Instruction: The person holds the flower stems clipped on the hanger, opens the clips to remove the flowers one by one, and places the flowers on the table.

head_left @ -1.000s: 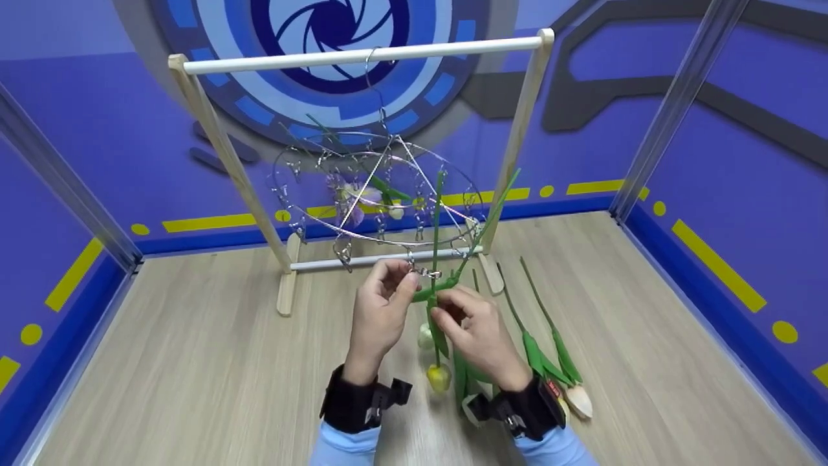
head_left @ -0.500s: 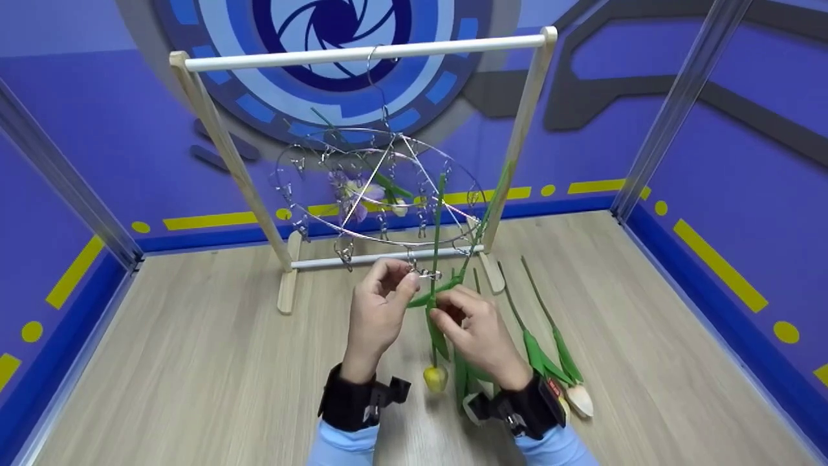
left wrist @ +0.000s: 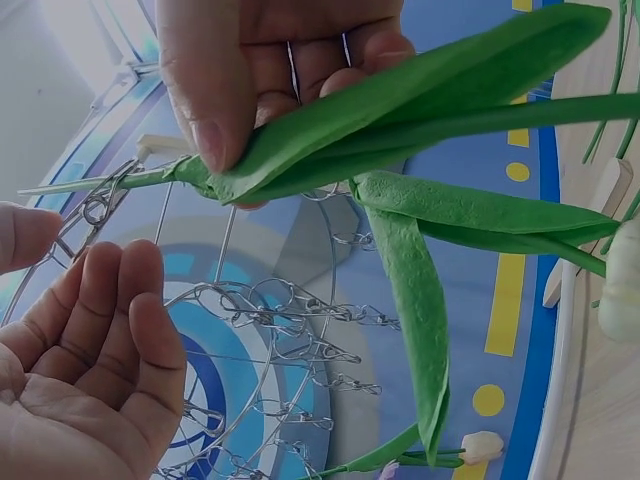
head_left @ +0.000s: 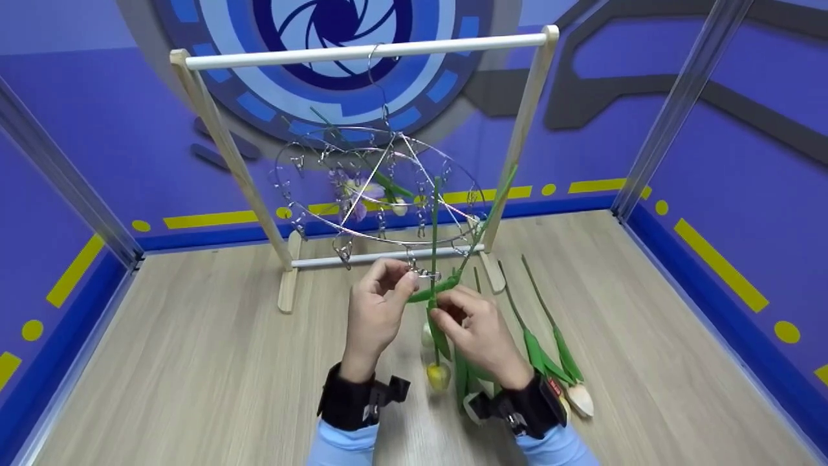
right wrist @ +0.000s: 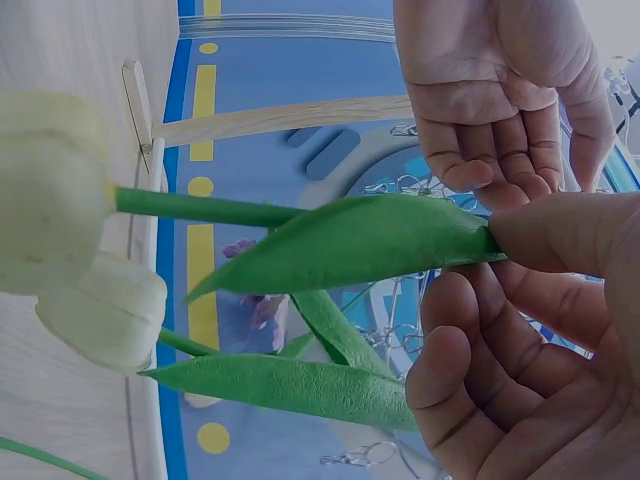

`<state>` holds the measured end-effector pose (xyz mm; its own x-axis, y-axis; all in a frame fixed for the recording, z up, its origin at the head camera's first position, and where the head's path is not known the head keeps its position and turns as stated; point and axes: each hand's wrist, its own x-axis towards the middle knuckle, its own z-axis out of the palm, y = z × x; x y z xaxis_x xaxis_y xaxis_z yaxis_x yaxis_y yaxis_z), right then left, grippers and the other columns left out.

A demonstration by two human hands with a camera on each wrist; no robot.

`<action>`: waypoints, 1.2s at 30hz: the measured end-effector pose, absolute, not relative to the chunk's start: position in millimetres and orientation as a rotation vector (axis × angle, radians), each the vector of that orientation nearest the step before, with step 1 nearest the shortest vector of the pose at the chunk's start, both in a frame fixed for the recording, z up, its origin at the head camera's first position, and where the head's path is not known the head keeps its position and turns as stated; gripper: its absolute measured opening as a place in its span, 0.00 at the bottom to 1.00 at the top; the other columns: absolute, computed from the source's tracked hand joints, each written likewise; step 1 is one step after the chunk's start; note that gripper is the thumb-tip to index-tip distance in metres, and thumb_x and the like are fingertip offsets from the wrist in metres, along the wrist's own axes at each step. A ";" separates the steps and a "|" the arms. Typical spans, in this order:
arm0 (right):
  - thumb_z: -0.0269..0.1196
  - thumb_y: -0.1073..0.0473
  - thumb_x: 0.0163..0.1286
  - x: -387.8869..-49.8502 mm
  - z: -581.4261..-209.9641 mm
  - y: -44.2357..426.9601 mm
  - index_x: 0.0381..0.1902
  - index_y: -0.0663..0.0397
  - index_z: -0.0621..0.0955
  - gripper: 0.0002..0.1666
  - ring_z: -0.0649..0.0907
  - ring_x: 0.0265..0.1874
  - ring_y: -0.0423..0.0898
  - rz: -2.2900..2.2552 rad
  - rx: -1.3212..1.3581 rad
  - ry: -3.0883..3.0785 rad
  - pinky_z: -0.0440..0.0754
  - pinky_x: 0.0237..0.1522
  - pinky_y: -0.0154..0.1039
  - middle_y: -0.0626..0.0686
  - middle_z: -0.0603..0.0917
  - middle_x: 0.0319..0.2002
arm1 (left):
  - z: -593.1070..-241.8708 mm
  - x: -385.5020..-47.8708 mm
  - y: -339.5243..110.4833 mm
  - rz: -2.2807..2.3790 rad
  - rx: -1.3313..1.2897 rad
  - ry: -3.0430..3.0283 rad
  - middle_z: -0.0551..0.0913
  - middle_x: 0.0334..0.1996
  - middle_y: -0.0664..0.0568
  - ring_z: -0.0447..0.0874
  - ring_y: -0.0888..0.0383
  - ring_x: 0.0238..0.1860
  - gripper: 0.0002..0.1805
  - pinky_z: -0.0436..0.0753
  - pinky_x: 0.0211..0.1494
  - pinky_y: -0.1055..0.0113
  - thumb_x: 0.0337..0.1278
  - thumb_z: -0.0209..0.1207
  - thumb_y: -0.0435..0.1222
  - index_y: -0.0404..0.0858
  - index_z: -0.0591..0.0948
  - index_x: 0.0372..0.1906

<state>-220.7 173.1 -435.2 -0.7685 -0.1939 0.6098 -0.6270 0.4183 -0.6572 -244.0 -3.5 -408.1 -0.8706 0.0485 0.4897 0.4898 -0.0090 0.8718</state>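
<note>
My left hand [head_left: 375,310] pinches a small metal clip [head_left: 425,274] that hangs from the front of a round wire clip hanger [head_left: 388,241]. With thumb and finger, my right hand [head_left: 475,330] pinches a yellow tulip [head_left: 438,377] at the base of its leaf, head down. Its stem [head_left: 436,226] points up, crossing the clip [left wrist: 97,208] in the left wrist view. Behind it hangs a white tulip [right wrist: 105,310], head down, its stem [head_left: 495,204] rising at the hanger's right side. Whether the clip's jaws bear on the yellow tulip's stem, I cannot tell.
The hanger hooks over the white bar [head_left: 272,60] of a wooden-sided rack. A purple flower [head_left: 352,194] and a small white tulip [head_left: 399,206] hang at its back. Several tulips [head_left: 550,359] lie on the table [head_left: 213,375] at right. Blue walls enclose the table.
Both hands stay nearly in place. The yellow tulip and its stem sway slightly, and the white tulip behind shows again beside it.
</note>
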 end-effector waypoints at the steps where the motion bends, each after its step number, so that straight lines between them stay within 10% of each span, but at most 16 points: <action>1: 0.68 0.71 0.67 -220.5 -435.1 173.1 0.38 0.58 0.86 0.05 0.76 0.27 0.38 1.309 0.698 -2.233 0.76 0.27 0.32 0.45 0.81 0.30 | -408.3 -244.1 -3.6 -1.945 -0.562 -1.954 0.85 0.32 0.47 0.83 0.58 0.34 0.05 0.81 0.41 0.68 0.69 0.62 0.31 0.31 0.83 0.41; 36: 0.67 0.73 0.66 -220.7 -434.2 175.2 0.38 0.58 0.87 0.07 0.76 0.26 0.37 1.297 0.714 -2.210 0.75 0.26 0.31 0.46 0.80 0.29 | -407.8 -245.4 -7.2 -1.915 -0.549 -1.940 0.85 0.31 0.46 0.83 0.60 0.34 0.05 0.80 0.41 0.70 0.68 0.62 0.31 0.31 0.83 0.40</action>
<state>-220.7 175.2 -434.2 -0.7503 -0.1948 0.6318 -0.6466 0.4153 -0.6398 -245.4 -7.2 -407.8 -0.8601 0.0230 0.5097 0.5099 0.0068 0.8602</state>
